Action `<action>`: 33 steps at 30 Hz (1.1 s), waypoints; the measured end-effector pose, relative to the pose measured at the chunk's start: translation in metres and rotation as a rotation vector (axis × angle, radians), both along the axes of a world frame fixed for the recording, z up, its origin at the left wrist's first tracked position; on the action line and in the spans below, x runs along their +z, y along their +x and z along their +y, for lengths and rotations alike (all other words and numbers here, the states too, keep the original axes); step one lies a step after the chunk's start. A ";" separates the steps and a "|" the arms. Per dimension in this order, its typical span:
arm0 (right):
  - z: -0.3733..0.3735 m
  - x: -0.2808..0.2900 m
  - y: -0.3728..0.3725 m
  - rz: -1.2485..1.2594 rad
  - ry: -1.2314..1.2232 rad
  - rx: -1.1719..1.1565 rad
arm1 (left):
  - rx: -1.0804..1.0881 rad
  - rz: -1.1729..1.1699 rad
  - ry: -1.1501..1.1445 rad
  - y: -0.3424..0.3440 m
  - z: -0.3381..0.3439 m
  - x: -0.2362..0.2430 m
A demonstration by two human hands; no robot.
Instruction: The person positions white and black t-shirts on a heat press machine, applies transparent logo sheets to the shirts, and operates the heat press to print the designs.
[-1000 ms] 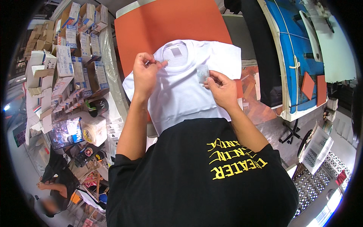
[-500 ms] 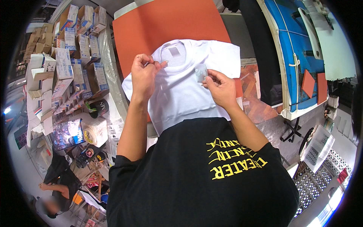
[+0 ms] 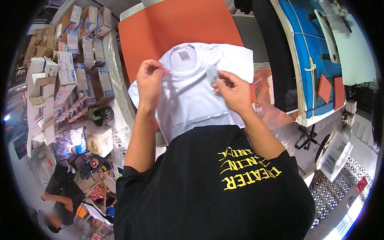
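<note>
A white T-shirt lies on an orange-red board, its collar toward the far side. Inside the neck are a grey label patch and a small faint round mark. My left hand hovers by the left side of the collar, thumb and fingertips pinched together; whatever they hold is too small to make out. Between thumb and fingers, my right hand grips a small translucent sheet above the shirt's right shoulder.
The orange-red board extends beyond the shirt. Stacked cardboard boxes crowd the left side. A blue-topped table with two orange-red pieces stands at right. Another person is at the lower left.
My left hand has drawn back leftward from the neck opening, uncovering the small round mark. The translucent sheet in my right hand has tilted slightly.
</note>
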State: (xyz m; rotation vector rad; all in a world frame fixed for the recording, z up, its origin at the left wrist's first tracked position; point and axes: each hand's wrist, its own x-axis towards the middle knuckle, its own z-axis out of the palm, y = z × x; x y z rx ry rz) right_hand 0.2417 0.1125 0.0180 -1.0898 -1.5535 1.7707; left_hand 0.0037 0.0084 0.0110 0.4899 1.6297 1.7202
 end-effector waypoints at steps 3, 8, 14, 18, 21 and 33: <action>0.015 0.013 -0.017 -0.014 0.204 0.059 | -0.076 0.081 -0.133 0.001 0.000 0.013; 0.016 0.025 -0.042 -0.007 0.488 0.180 | -0.362 -0.257 -0.138 0.013 -0.005 0.030; 0.000 0.021 -0.048 -0.023 0.153 0.164 | -0.291 0.002 -0.309 0.028 -0.007 0.024; 0.020 0.023 -0.057 -0.107 -0.176 0.152 | -0.221 0.195 -0.322 0.026 -0.002 0.023; 0.037 0.016 -0.055 -0.131 -0.119 0.073 | -0.149 0.858 -0.210 0.014 0.000 0.009; 0.041 0.001 -0.032 -0.013 -0.262 -0.080 | -0.164 0.594 -0.662 0.006 0.025 0.031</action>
